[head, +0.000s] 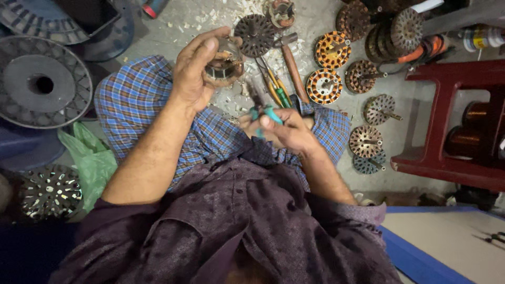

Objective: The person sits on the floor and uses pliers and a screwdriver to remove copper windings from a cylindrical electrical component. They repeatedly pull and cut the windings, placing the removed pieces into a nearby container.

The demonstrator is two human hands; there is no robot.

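A small round motor stator [223, 67], with copper windings showing in its core, is held up in the left hand [197, 71]. The fingers are curled over its top and the thumb is pressed against its near side, so the hand is closed firmly around it. The stator is raised above the lap, over a blue checked cloth [131, 100] that covers the knees.

In the right hand [286, 131], lower and closer to the body, a pair of teal-handled pliers [263, 113] is gripped; the fingers are wrapped shut around the handles. The long axis of the pliers runs up and to the left, with the dark nose pointed towards the stator. The stator therefore lies ahead of and to the left of the right hand, near the tool tip but apart from it. Whether the plier nose is open cannot be told.

On the concrete floor [315, 21] beyond the hands, a hammer with a wooden handle [292, 66] is laid beside green and yellow-handled screwdrivers [278, 92]. A dark, finned rotor disc [255, 34] is set just beyond the stator. Several wound stators with orange and white coils [324, 85] are spread to the right, near a red plastic stool [452, 121] sheltering spools of copper wire [476, 113]. A large grey empty reel [42, 84] and a green plastic bag [92, 163] are seen on the left.
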